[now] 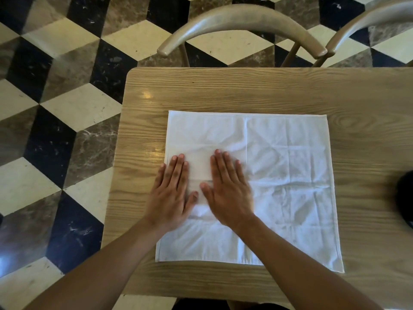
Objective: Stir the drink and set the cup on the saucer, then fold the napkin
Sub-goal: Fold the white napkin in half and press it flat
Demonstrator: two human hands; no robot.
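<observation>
A white cloth napkin (288, 166) lies spread out flat and creased on the wooden table (223, 90). Both of my hands rest palm down on its left part, side by side. My left hand (172, 191) lies flat over the napkin's left edge, fingers together and pointing away from me. My right hand (228, 189) lies flat just to its right, thumb close to the left thumb. Neither hand grips anything. No cup, saucer or spoon shows clearly.
A dark round object (405, 198) is cut off by the right edge of the frame. Two curved wooden chair backs (241, 19) stand beyond the table's far edge. The table's left edge drops to a checkered tile floor (55, 108).
</observation>
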